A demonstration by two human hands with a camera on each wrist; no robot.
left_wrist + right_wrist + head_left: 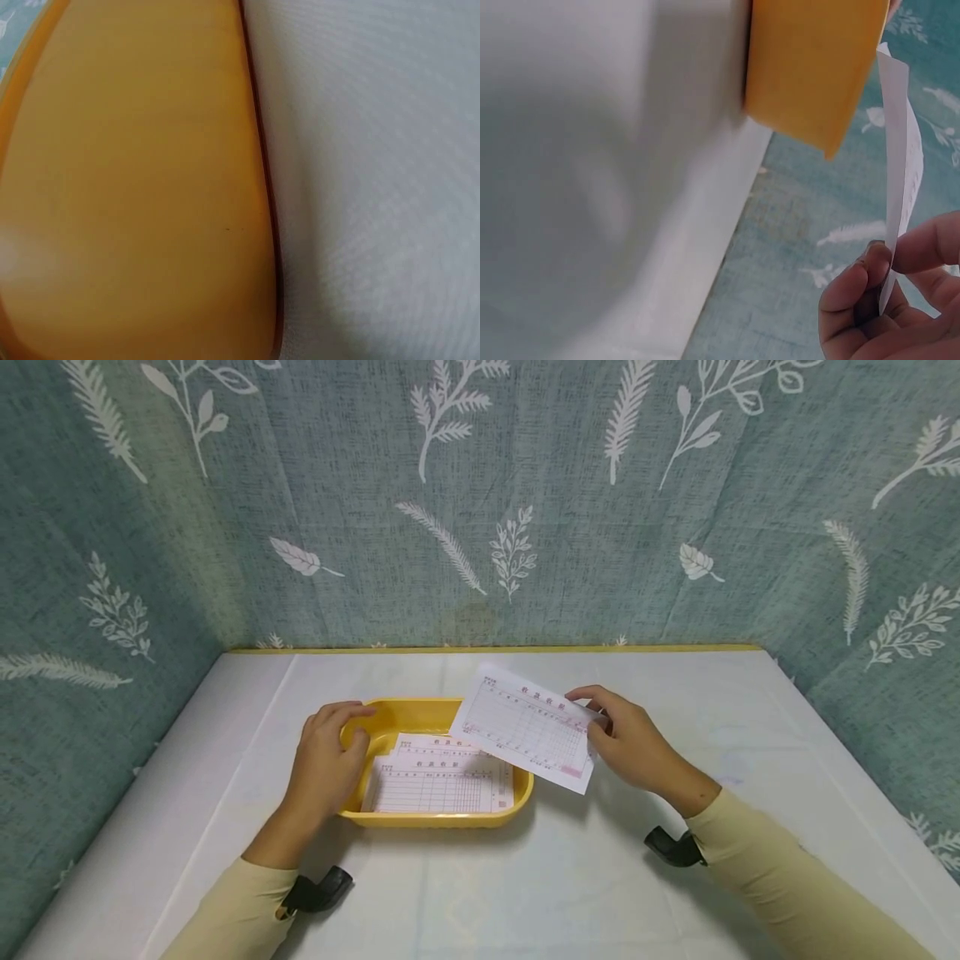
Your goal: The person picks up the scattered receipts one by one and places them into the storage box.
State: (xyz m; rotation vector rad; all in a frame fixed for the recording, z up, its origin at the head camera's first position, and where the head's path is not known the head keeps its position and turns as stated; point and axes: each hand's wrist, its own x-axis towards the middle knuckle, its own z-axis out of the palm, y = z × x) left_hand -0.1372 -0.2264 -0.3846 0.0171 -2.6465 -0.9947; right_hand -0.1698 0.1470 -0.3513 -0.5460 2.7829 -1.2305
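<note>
A printed receipt slip (525, 727) slants above the right end of a yellow plastic basin (435, 820). My right hand (637, 739) pinches its right edge between thumb and fingers; the right wrist view shows the slip (895, 142) nearly edge-on, with the fingers (847, 289) on it. Inside the basin lie more receipt slips (442, 785), stacked and overlapping. At the basin's left end, my left hand (322, 764) holds the rim with curved fingers. The left wrist view has only the basin's outer wall (142, 180), and that hand is out of its sight.
A white cloth (465, 893) covers the table beneath the basin. Grey-green curtains (480, 552) with white leaf prints stand behind and at both sides. A yellow strip (495, 649) runs along the table's back edge. Black devices (321, 891) are strapped at both wrists.
</note>
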